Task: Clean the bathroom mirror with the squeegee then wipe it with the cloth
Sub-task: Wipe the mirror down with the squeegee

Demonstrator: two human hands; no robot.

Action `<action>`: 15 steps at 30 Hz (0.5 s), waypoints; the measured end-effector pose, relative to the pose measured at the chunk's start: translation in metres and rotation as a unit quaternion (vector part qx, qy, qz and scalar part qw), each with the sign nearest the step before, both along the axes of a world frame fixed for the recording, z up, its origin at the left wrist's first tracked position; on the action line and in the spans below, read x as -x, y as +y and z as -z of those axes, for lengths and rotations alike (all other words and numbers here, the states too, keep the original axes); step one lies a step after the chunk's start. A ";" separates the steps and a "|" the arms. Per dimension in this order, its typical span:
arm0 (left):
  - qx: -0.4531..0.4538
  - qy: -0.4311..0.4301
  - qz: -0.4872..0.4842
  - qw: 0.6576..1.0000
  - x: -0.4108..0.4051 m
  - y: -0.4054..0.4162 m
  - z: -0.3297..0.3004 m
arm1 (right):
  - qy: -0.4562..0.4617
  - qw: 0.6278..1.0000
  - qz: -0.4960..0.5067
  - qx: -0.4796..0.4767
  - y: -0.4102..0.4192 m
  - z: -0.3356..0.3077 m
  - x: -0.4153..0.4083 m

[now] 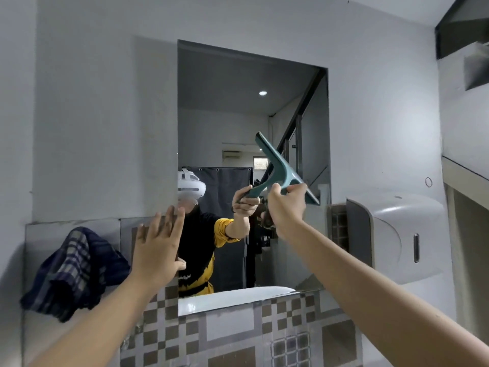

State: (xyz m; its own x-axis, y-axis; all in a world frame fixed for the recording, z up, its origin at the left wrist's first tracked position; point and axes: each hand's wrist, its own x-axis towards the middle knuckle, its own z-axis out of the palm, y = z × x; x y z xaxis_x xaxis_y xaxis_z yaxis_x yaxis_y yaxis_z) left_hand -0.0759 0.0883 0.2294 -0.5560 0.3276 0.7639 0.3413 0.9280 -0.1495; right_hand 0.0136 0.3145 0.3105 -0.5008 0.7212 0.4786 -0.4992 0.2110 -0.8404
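There is one squeegee (284, 169), one cloth (76, 271), one mirror (225, 115) and one white dispenser (394, 234) on the wall. Two hands are in view. The right hand (285, 207) has its grip closed around the handle of the teal squeegee and holds it up in front of the lower right part of the mirror. The blade is the long axis; it runs slanted from about 11 o'clock down to about 5 o'clock, and the handle points toward about 7 o'clock into the hand. I cannot tell if the blade touches the glass. The left hand (158, 247) holds nothing; its fingers are straight and spread, pointing to about 1 o'clock, at the left edge of the mirror. The dark checked cloth lies crumpled on the tiled ledge (277, 313), at 9 o'clock from the left hand.
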 end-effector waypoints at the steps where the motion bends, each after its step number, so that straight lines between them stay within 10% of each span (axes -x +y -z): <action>1: 0.000 -0.001 -0.001 1.000 0.000 -0.002 0.000 | 0.004 1.000 -0.009 0.000 -0.012 -0.001 0.001; 15: -0.043 0.003 0.051 0.998 0.006 -0.007 0.008 | 0.014 0.995 -0.005 -0.102 -0.113 0.021 0.029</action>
